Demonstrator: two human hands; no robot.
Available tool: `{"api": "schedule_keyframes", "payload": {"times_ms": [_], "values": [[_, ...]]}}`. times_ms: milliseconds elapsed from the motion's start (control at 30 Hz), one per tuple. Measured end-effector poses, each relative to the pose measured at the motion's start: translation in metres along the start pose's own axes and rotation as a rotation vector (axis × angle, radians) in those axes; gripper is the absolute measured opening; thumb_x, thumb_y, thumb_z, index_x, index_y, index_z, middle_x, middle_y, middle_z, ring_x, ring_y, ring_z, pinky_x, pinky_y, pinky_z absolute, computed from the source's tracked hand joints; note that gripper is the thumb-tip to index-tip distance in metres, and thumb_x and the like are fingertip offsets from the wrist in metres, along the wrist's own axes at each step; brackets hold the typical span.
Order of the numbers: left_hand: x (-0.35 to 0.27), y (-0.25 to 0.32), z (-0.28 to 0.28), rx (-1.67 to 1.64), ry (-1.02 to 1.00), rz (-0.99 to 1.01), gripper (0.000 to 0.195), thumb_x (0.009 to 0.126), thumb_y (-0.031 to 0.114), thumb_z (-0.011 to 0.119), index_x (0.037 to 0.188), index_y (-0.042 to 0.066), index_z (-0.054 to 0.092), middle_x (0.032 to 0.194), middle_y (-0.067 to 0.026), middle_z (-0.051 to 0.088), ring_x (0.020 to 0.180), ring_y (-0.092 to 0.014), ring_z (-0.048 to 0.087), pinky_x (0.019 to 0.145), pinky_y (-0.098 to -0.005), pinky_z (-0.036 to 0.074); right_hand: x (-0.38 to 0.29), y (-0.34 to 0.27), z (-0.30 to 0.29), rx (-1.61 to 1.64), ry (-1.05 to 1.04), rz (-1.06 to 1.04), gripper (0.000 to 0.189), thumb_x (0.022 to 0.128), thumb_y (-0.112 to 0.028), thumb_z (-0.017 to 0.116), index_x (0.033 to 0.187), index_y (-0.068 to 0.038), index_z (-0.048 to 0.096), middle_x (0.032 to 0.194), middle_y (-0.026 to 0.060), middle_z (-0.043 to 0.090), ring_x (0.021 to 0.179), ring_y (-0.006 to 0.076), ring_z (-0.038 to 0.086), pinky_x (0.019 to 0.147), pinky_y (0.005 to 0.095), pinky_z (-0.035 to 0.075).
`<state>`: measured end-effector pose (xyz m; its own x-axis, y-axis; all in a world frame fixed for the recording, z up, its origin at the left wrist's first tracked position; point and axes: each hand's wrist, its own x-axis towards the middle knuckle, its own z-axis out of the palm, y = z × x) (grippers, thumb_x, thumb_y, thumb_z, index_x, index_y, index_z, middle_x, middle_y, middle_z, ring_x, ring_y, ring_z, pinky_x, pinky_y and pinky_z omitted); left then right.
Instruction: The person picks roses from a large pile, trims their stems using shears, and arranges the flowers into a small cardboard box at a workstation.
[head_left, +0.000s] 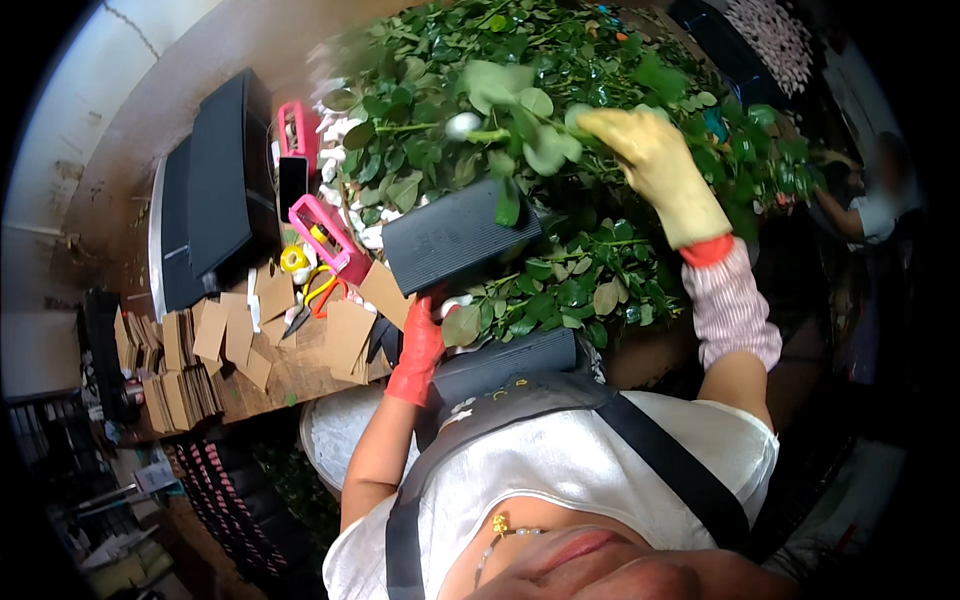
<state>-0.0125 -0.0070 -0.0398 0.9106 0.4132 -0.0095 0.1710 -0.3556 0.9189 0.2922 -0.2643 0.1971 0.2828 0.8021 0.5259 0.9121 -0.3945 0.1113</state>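
Observation:
My right hand, in a yellow rubber glove, grips a leafy green rose stem with a white bud at its left end. The stem is held above a heap of leafy cut stems and is partly blurred. In a red rubber glove, my left hand grasps the lower left corner of a dark corrugated sheet, its fingertips partly hidden. Between this raised sheet and another dark ribbed panel near my apron lie more leafy stems.
Left on the wooden table are brown cardboard pieces, scissors with yellow handles, yellow tape, pink holders, a phone and dark folded boards. A white tub stands below. Another person is at right.

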Motion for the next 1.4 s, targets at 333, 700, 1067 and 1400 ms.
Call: {"api": "schedule_keyframes", "payload": {"times_ms": [333, 700, 1067, 1400], "values": [[-0.004, 0.006, -0.001, -0.145, 0.024, 0.031, 0.062, 0.083, 0.010, 0.082, 0.141, 0.009, 0.059, 0.137, -0.0113, 0.063, 0.124, -0.027, 0.064, 0.109, -0.0404, 0.050, -0.095, -0.085, 0.084, 0.183, -0.951, 0.271, 0.028, 0.090, -0.009, 0.063, 0.116, -0.014, 0.072, 0.102, 0.0109, 0.075, 0.099, 0.0340, 0.073, 0.082, 0.0449, 0.060], [0.004, 0.020, -0.011, -0.011, -0.129, 0.030, 0.050, 0.089, 0.013, 0.079, 0.137, 0.008, 0.064, 0.143, -0.0173, 0.054, 0.121, -0.034, 0.064, 0.101, -0.0408, 0.055, 0.003, -0.007, 0.098, 0.395, -0.441, 0.407, 0.032, 0.094, -0.027, 0.069, 0.121, -0.010, 0.071, 0.108, 0.0158, 0.074, 0.096, 0.0367, 0.071, 0.087, 0.0459, 0.059], [0.005, 0.008, 0.006, 0.119, 0.110, 0.070, 0.035, 0.096, 0.024, 0.075, 0.125, 0.005, 0.069, 0.122, -0.0186, 0.068, 0.104, -0.039, 0.068, 0.092, -0.0439, 0.054, 0.018, 0.047, 0.072, 0.041, 0.264, 0.263, 0.013, 0.088, -0.012, 0.076, 0.100, -0.007, 0.076, 0.107, 0.0094, 0.078, 0.096, 0.0298, 0.072, 0.099, 0.0426, 0.053], [0.003, -0.008, 0.008, -0.138, 0.087, 0.060, 0.020, 0.092, 0.017, 0.076, 0.105, 0.003, 0.071, 0.100, -0.0141, 0.070, 0.091, -0.030, 0.070, 0.087, -0.0397, 0.055, -0.144, 0.028, -0.023, 0.726, -0.341, 0.519, 0.020, 0.095, -0.001, 0.068, 0.114, -0.005, 0.070, 0.119, 0.0088, 0.072, 0.109, 0.0223, 0.067, 0.095, 0.0325, 0.053]]}}
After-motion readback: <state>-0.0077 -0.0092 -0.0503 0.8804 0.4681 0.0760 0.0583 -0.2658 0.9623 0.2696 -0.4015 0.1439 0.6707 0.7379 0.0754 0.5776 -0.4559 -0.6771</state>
